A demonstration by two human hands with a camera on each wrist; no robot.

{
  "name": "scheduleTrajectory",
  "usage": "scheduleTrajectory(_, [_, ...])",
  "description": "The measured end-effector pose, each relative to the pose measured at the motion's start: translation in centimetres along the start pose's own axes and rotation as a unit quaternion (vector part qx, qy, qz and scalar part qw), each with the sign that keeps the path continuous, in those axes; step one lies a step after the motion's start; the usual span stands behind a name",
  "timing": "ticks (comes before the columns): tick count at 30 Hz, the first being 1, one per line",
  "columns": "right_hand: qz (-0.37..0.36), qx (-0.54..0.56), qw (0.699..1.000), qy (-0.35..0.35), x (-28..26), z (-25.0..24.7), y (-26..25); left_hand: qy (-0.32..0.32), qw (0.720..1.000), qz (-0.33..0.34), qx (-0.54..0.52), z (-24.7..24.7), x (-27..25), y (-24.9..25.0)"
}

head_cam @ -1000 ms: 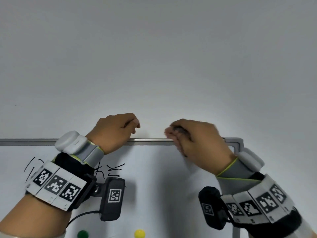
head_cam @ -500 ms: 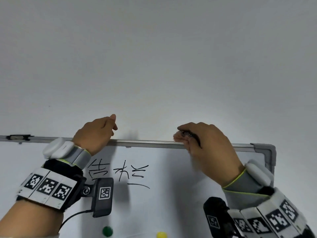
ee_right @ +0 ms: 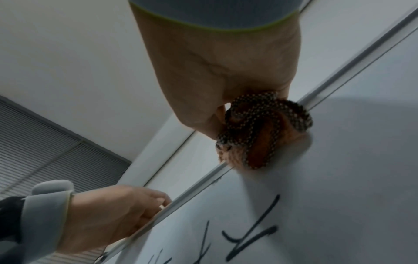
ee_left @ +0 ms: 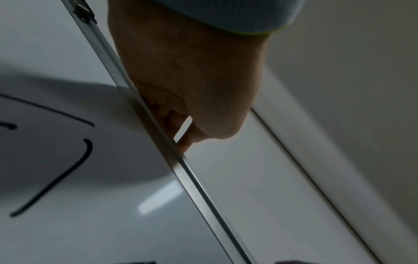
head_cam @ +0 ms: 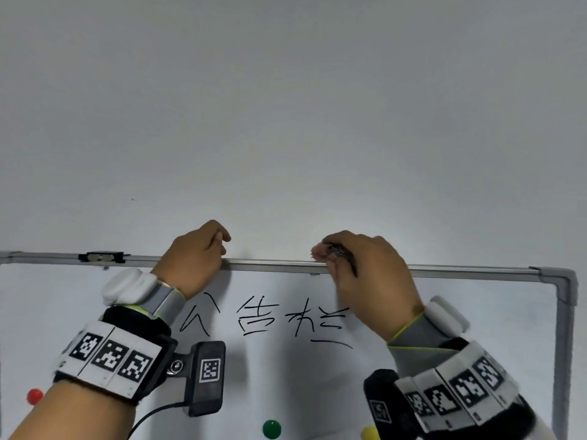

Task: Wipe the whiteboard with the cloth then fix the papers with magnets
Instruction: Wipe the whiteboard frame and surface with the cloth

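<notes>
A whiteboard (head_cam: 460, 319) hangs on the wall, with black writing (head_cam: 263, 319) across its upper middle. My left hand (head_cam: 197, 252) is at the top rail (head_cam: 270, 266), its fingers (ee_left: 185, 142) curled over and behind the rail. To the right, my right hand (head_cam: 371, 268) grips a bunched dark checked cloth (ee_right: 260, 128) and presses it against the same rail, just above the writing. From the head camera only a dark edge of the cloth (head_cam: 340, 250) shows between the fingers. No papers are in view.
Round magnets stick to the lower board: red (head_cam: 34, 396) at the left, green (head_cam: 271, 429) in the middle, and yellow (head_cam: 369, 433) partly behind my right wrist camera. A black clip (head_cam: 101, 256) sits on the rail's left. The grey corner (head_cam: 559, 281) ends the board at the right.
The head view has shifted, so more writing and the red magnet now show. Both hands stay at the top rail. The left fingers, straighter half a second ago, are curled over it.
</notes>
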State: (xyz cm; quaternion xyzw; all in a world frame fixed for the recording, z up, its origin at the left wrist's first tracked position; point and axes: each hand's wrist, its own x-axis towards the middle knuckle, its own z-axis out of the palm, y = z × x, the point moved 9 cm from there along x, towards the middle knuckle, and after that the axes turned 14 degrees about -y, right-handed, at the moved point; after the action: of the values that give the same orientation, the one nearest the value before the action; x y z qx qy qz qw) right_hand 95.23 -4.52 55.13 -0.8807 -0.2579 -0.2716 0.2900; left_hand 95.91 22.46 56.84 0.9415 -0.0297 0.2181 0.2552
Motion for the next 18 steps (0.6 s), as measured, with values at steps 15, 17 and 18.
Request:
scheduleTrajectory(15, [-0.003, -0.045, 0.998, 0.053, -0.5, 0.3, -4.2, 0.057, 0.998, 0.024, 0.018, -3.0, -2.0, -3.0])
scheduleTrajectory(17, [-0.021, -0.030, 0.998, 0.047, -0.1, 1.3, -5.4, 0.055, 0.997, 0.006, 0.058, -3.3, -2.0, -3.1])
scheduleTrajectory(18, [-0.024, -0.033, 0.998, 0.048, 0.3, 1.9, -6.1, 0.056, 0.996, 0.003, 0.074, -3.7, -1.9, -3.5])
